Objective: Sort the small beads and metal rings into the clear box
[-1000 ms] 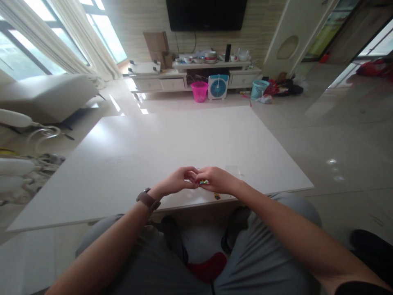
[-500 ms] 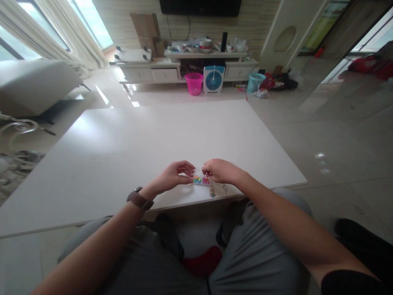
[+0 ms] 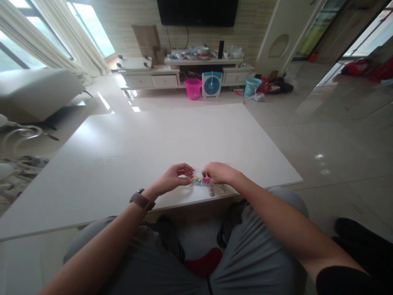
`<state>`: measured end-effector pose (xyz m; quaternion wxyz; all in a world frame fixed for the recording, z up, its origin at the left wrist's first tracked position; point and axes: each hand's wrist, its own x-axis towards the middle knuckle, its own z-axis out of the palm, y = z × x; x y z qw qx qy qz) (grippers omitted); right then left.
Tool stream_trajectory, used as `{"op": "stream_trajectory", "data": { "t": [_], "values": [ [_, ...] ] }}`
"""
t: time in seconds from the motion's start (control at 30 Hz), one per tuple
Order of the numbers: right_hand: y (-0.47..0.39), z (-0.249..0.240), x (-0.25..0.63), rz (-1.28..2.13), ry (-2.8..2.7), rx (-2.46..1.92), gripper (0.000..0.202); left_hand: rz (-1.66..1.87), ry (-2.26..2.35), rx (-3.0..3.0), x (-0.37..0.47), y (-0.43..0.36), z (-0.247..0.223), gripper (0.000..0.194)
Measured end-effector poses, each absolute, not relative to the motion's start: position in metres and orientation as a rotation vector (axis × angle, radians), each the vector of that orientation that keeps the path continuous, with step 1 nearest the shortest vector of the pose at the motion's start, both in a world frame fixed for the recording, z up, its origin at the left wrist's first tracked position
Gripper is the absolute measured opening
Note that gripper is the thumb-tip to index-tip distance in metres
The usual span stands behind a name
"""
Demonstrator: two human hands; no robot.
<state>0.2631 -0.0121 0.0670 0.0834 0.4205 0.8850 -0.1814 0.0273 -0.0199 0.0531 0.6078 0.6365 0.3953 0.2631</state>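
A small clear plastic box (image 3: 201, 184) with its lid up sits near the front edge of the white table. Colourful beads (image 3: 197, 180) fill its left part, pink and purple ones its right. My left hand (image 3: 178, 175) rests at the box's left side, fingers curved and apart from the thumb, tips at its edge. Over the right part, my right hand (image 3: 216, 172) has its fingers pinched together; anything between them is too small to make out. In front of the box lies a small cartoon-figure charm (image 3: 211, 192). Right of that is a small metal key ring (image 3: 224, 188).
The white table (image 3: 138, 143) extends forward and left. Beyond it stand a pink basket (image 3: 193, 90), a blue-and-white fan (image 3: 212, 85) and a light blue basket (image 3: 251, 87) before a TV cabinet (image 3: 141, 81). A pale sofa (image 3: 39, 94) is at left.
The view has tilted up slightly, so the room sits lower in the picture. Both hands keep nearly the same place at the box; the right fingers stay over the pink beads.
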Motion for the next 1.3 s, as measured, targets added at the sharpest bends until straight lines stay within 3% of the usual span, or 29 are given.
{"op": "stream_trajectory", "data": {
  "t": [0.23,0.53,1.03,1.3],
  "values": [
    [-0.010,0.081,0.263,-0.556,2.801,1.266,0.024,0.624,0.938,1.456,0.032,-0.019,0.057,0.038],
    [-0.027,0.089,0.247,-0.968,3.247,1.028,0.008,0.665,0.888,1.317,0.035,-0.026,0.061,0.041],
    [-0.022,0.088,0.251,-0.781,3.175,1.098,0.008,0.639,0.848,1.230,0.038,-0.024,0.059,0.048],
    [-0.008,0.069,0.260,-0.631,2.799,1.210,0.014,0.638,0.973,1.340,0.034,-0.023,0.053,0.045]
  ]
}}
